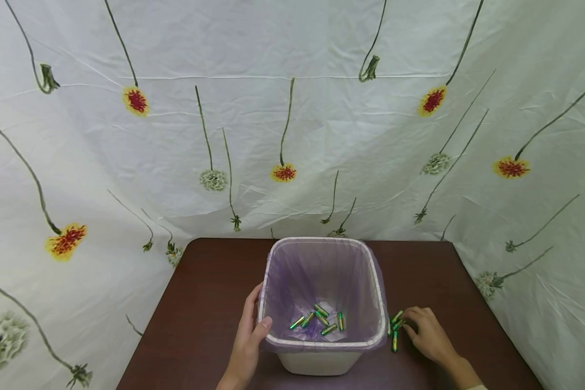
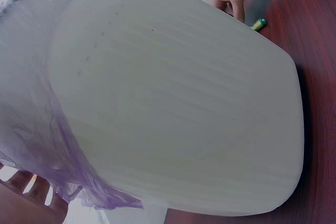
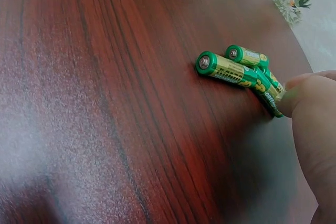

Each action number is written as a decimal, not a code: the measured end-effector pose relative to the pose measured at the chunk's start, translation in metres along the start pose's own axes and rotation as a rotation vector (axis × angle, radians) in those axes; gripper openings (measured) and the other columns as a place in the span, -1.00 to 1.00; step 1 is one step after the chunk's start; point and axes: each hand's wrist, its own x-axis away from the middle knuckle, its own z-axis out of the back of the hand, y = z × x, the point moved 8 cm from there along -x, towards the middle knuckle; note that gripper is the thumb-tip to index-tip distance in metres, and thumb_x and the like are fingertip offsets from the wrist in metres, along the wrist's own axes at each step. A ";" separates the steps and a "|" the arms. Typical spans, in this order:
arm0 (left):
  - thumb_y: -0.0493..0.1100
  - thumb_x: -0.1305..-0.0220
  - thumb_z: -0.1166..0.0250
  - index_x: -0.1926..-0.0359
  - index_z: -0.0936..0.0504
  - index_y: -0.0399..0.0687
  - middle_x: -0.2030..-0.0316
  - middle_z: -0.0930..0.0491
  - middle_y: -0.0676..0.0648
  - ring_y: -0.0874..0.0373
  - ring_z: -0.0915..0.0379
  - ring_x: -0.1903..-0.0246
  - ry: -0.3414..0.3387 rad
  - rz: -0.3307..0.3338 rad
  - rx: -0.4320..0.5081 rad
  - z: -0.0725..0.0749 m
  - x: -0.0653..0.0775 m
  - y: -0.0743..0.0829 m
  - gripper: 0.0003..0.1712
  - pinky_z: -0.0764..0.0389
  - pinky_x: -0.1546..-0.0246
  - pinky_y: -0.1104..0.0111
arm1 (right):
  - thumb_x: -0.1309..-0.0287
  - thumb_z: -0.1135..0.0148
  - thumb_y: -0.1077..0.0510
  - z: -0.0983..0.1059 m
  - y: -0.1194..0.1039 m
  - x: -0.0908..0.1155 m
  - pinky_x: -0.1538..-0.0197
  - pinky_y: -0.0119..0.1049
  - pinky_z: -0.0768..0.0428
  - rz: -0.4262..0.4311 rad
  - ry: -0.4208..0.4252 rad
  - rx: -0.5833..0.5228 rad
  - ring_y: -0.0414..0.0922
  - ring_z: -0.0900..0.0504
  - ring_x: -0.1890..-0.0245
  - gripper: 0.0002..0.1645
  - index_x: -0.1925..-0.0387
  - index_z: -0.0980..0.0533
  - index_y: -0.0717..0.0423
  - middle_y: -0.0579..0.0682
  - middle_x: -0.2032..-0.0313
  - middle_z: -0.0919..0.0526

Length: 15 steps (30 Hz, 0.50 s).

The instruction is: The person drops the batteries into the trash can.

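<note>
A pale plastic bin point(image 1: 317, 364) with a thin purple liner bag point(image 1: 292, 281) folded over its rim stands upright on the table. My left hand point(image 1: 246, 338) grips the bin's left rim, thumb over the top and fingers along the outside, on the liner. Several green and gold batteries point(image 1: 340, 321) lie scattered on the bottom of the bin. Right of the bin, my right hand point(image 1: 430, 335) reaches down to a small pile of the same batteries point(image 3: 226, 71), pinching one by its end between thumb and fingers. The fingertips are partly hidden in the right wrist view.
The dark red-brown wooden table point(image 1: 209, 303) extends on both sides of the bin. A white cloth point(image 1: 253, 124) printed with flowers hangs behind the table and along its sides.
</note>
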 end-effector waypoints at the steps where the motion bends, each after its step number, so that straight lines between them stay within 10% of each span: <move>1: -0.31 -0.48 0.01 -0.61 -0.08 -0.01 -0.49 -0.14 -0.20 -0.11 -0.25 -0.35 0.001 0.001 0.002 0.000 0.000 0.000 -0.27 -0.41 -0.24 0.34 | -0.02 -0.53 0.40 0.000 0.000 0.000 0.06 -0.03 -0.57 0.005 -0.006 0.004 -0.06 -0.51 0.07 -0.69 0.25 -0.70 -0.02 -0.12 0.10 -0.68; 15: -0.32 -0.48 0.03 -0.61 -0.06 -0.02 -0.49 -0.13 -0.22 -0.14 -0.25 -0.35 -0.011 -0.016 0.003 -0.001 0.000 0.001 -0.27 -0.43 -0.24 0.30 | 0.12 -0.63 0.33 0.001 0.002 0.004 0.21 -0.16 -0.58 0.149 0.032 0.139 -0.16 -0.51 0.22 -0.64 0.33 -0.69 -0.12 -0.24 0.23 -0.68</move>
